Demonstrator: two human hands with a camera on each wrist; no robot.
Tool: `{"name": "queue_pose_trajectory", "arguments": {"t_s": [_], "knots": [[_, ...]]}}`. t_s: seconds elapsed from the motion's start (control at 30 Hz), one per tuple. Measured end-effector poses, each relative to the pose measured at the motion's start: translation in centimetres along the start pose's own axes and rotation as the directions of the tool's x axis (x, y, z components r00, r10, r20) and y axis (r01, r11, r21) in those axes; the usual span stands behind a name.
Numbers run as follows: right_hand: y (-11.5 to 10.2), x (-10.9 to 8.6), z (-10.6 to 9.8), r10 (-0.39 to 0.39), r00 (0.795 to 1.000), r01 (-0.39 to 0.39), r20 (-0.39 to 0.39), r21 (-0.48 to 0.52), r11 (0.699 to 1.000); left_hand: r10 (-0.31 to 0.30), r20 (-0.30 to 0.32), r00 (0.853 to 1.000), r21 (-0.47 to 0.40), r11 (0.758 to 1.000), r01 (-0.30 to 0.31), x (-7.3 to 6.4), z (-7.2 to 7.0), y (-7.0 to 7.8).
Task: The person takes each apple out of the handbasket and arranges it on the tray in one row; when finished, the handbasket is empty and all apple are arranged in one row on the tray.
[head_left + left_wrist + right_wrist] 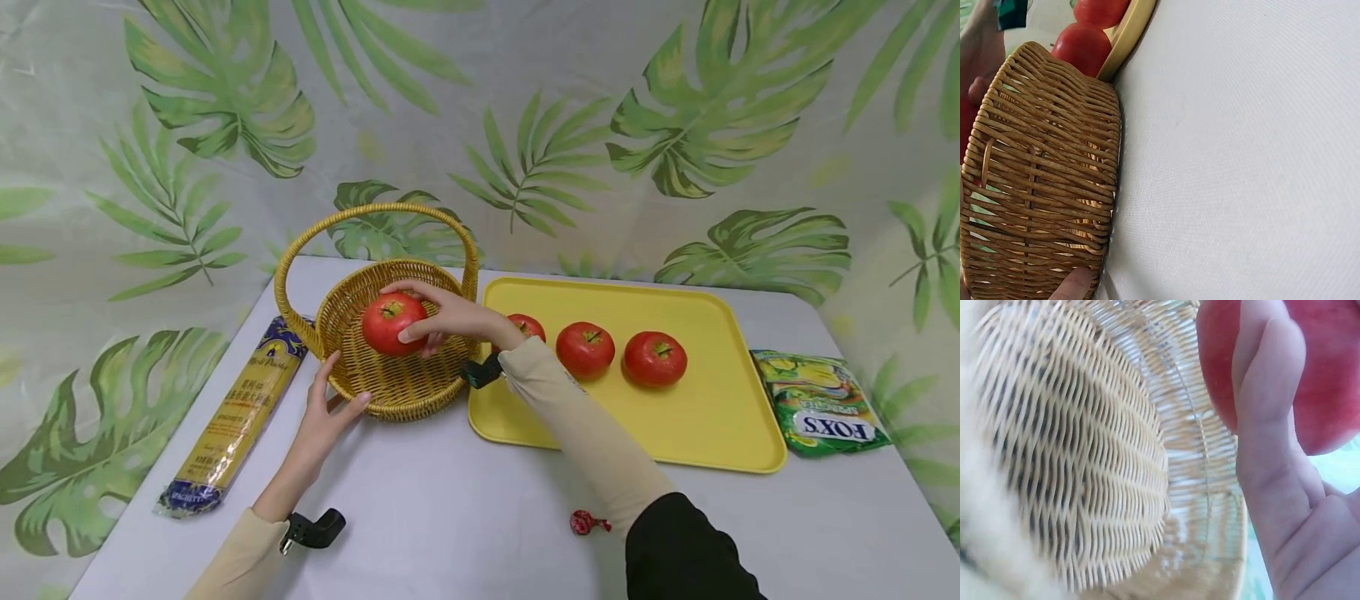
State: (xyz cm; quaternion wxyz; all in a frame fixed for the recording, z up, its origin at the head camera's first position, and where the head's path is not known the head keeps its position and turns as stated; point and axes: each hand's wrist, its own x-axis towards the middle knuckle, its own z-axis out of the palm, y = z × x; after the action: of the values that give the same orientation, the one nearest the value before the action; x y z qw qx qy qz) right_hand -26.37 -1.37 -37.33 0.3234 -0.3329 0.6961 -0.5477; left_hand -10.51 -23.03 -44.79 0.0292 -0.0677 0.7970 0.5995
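My right hand (450,317) holds a red apple (393,323) over the wicker basket (401,408), its thumb and fingers on either side of the fruit. In the right wrist view the apple (1329,375) sits against the fingers, above the woven bottom of the basket (1085,444). At the basket's near left side is my left hand (318,429), fingers spread; in the left wrist view one fingertip (1075,284) touches the wall of the basket (1041,175). To the right, a yellow tray (720,417) bears apples (585,350), one partly hidden by my right arm.
A pack of spaghetti (232,417) lies left of the basket. Right of the tray is a green Fox's candy bag (821,404). A small red wrapped candy (583,522) lies near the front of the white table (450,517). The basket's tall handle (375,208) arches above it.
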Motion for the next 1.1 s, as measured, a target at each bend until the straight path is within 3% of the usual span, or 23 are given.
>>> {"name": "queue_pose_trajectory", "arguments": {"t_s": [0.3,0.63,0.9,1.1], "knots": [[0.6,-5.2,-3.2,0.021,0.999,-0.022,-0.04,-0.022,1.0,0.018,-0.002,1.0,0.001,1.0,-0.018,-0.1,0.1,0.1],[1.6,-11.5,-7.2,0.061,0.986,-0.071,-0.158,-0.055,0.996,0.027,-0.009,1.0,0.0,1.0,-0.027,-0.2,0.1,0.0],[2.4,-16.6,-10.2,0.124,0.952,-0.147,-0.281,-0.06,0.987,0.024,-0.005,1.0,-0.011,1.0,-0.024,-0.3,0.0,0.1],[3.3,-20.6,-12.2,0.121,0.926,-0.151,-0.357,-0.056,0.987,0.035,-0.005,0.999,-0.007,0.999,-0.035,-0.4,0.1,0.1]]}}
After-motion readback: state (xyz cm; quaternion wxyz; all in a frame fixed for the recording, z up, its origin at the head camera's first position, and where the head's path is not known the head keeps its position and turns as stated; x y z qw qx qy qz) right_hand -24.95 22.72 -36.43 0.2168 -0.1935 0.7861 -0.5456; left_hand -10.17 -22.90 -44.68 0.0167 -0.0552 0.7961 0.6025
